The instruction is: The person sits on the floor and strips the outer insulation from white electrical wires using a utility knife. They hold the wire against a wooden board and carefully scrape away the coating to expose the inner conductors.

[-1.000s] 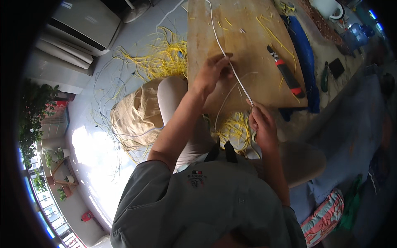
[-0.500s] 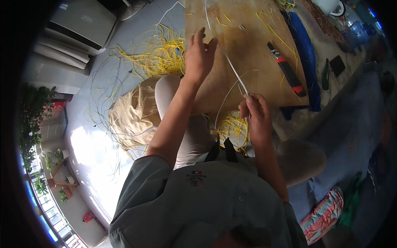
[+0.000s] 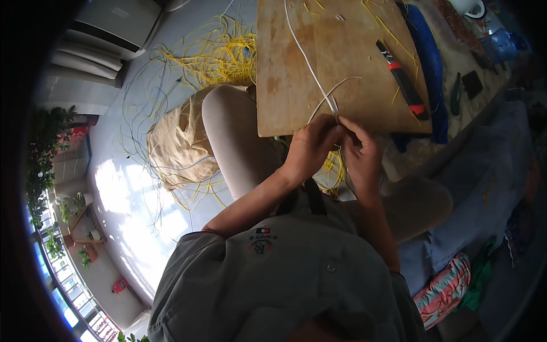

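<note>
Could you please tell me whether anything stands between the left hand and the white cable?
Nothing visible does: the left hand is right at the cable, beside the right hand, though the exact contact is hidden. The tool lies farther right on the board, out of the way.

The tool point(image 3: 405, 88) lies on the desk point(image 3: 285, 105), right of the cable point(image 3: 307, 61). Wires point(image 3: 235, 60) lie left, on the floor point(image 3: 137, 97).
</note>
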{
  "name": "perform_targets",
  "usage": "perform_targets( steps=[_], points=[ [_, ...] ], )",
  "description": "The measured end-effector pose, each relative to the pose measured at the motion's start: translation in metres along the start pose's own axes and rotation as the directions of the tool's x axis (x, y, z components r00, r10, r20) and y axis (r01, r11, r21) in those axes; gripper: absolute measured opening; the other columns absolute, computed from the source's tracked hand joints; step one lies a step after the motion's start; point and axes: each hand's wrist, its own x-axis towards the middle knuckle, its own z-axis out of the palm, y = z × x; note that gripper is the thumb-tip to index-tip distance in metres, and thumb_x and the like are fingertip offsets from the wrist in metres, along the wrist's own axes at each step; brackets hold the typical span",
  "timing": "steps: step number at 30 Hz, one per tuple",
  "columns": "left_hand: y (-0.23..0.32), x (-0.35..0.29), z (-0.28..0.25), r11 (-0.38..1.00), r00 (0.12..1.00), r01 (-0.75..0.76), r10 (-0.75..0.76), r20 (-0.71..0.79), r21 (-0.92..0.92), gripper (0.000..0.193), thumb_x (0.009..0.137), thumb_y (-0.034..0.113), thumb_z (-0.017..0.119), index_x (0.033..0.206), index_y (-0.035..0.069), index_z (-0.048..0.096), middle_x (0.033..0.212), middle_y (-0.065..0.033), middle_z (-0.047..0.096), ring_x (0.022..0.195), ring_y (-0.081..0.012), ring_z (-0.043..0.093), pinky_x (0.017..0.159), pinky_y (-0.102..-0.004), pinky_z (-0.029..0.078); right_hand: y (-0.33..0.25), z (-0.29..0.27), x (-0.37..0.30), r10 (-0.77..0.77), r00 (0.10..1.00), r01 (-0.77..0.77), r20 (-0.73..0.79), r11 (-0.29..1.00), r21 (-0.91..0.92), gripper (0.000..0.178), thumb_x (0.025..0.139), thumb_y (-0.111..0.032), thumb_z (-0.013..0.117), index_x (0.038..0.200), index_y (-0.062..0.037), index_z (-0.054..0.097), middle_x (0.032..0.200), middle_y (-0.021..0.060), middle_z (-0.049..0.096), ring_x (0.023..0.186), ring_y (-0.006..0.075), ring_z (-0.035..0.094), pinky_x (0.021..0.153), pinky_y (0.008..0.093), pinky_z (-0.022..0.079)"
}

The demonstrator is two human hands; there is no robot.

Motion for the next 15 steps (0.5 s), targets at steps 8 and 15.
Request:
perform_targets(
  steps=[8, 15],
  points=[
    [0.003, 0.001, -0.004, 0.987, 0.999, 0.035, -0.035, 0.001, 0.155, 0.012, 0.089, 0.008, 0.054, 0.096, -0.001, 0.051, 0.074, -0.0054, 0.060, 0.067, -0.0099, 0.058, 0.060, -0.0241, 0.047, -0.007, -0.015, 0.008, 0.038, 0.988, -0.018, 0.151, 0.991, -0.134, 0.027, 0.078, 0.001, 0.058, 0.104, -0.0055, 0.059, 0.087, 0.0126, 0.063, 0.083, 0.0298, 0.061, 0.072, 0.0334, 0.049],
    [0.001, 0.002, -0.009, 0.996, 0.996, 0.084, -0.083, 0.031, -0.034, 0.020, 0.094, 0.020, 0.049, 0.085, 0.002, 0.053, 0.067, -0.0023, 0.055, 0.061, -0.0078, 0.050, 0.057, -0.0236, 0.043, -0.002, -0.019, 0.062, -0.391, 0.753, 0.640, 0.529, 0.622, -0.451, 0.025, 0.078, -0.005, 0.050, 0.103, -0.0074, 0.056, 0.081, 0.0083, 0.060, 0.088, 0.0248, 0.057, 0.076, 0.0359, 0.046]
  ],
)
